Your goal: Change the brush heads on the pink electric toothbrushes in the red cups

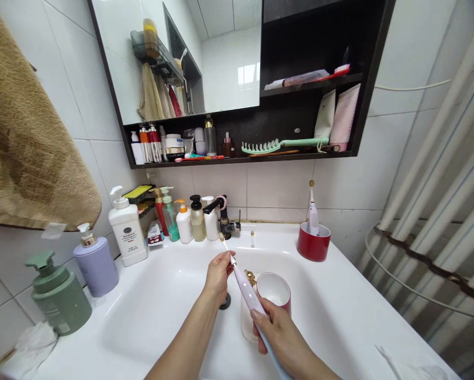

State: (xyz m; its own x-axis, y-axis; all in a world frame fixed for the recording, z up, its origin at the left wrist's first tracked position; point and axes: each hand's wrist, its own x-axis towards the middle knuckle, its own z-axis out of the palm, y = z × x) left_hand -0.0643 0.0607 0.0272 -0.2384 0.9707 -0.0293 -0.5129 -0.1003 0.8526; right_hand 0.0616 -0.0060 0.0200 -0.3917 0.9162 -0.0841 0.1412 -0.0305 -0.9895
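Note:
Over the white sink (142, 316), both hands are on a pale pink and lilac electric toothbrush (245, 287), tilted with its head up and to the left. My right hand (278, 330) is wrapped round the handle. The fingers of my left hand (220, 274) pinch the thin neck just below the brush head (221, 238). Beneath the toothbrush, a cup (286, 306), red outside and white inside, stands in the basin, with a pale, partly hidden dish-like thing (248, 323) beside it. A small gold object (250, 277) lies behind them; its kind is unclear.
A black faucet (223, 216) rises at the back, next to several pump bottles (184, 224). On the right ledge, a red cup (313, 245) holds another electric toothbrush (312, 211). A small brush head (252, 239) stands on the back ledge. The mirror cabinet (244, 162) overhangs the sink.

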